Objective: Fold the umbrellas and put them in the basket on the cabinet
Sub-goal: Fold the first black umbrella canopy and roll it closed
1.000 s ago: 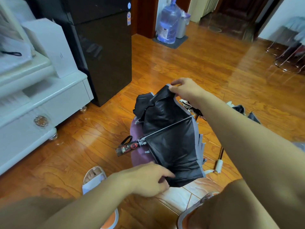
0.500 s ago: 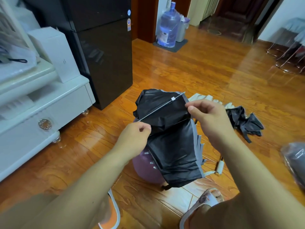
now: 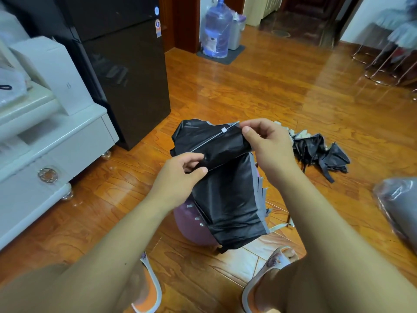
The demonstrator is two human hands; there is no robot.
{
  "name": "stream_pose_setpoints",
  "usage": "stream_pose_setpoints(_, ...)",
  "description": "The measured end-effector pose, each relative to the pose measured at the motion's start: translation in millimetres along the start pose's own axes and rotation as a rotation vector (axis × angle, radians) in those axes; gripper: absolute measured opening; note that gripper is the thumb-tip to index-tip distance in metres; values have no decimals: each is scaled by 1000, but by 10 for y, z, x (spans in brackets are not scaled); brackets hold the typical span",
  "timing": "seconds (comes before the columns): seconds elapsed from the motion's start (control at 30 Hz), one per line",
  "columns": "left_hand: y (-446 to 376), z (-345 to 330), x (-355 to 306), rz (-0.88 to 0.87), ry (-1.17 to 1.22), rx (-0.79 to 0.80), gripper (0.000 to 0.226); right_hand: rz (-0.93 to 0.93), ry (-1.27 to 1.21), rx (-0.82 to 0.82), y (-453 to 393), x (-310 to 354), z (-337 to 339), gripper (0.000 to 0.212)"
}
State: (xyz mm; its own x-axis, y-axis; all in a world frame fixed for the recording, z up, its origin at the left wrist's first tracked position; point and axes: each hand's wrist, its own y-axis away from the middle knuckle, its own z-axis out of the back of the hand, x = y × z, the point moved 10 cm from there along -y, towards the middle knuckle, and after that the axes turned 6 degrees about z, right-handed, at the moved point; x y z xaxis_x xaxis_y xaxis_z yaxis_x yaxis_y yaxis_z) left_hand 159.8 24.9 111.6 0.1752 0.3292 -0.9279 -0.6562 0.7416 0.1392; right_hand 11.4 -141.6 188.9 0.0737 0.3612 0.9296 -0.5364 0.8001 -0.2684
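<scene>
A collapsed umbrella (image 3: 228, 195), black inside and purple outside, hangs in front of me over the floor. My left hand (image 3: 180, 177) pinches a fold of its black canopy at the near end of a metal rib. My right hand (image 3: 268, 147) pinches the canopy at the rib's far tip, next to a small white cap. A second umbrella (image 3: 320, 152), black and loosely collapsed, lies on the floor behind my right hand. The white cabinet (image 3: 56, 141) stands at the left; no basket can be made out on it.
A black fridge (image 3: 126, 71) stands behind the cabinet, with a white box (image 3: 56, 71) on the cabinet top. A water jug (image 3: 217, 30) sits by the far doorway. A plastic-wrapped grey object (image 3: 399, 208) lies at the right edge. My sandalled feet (image 3: 273, 265) are below on the wooden floor.
My left hand came up from the umbrella's lower edge to the rib and pinched the canopy. My right hand came nearer along the rib's tip, and the handle dropped out of sight.
</scene>
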Motion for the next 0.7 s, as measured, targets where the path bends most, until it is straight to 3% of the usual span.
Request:
stream_pose_setpoints(0.3,128,-104,274,179,142,-31,11,17,-5,-32,-134,28,-22,16)
stream_pose_setpoints(0.43,130,-15,140,84,20,-118,24,23,-37,2,-114,66,-59,15)
stream_pose_setpoints(0.6,117,76,-19,-1,-20,-170,7,19,-61,-1,-95,58,-50,14)
stream_pose_setpoints(0.7,177,158,-4,-3,13,-264,14,5,-42,-45,-102,32,3,16)
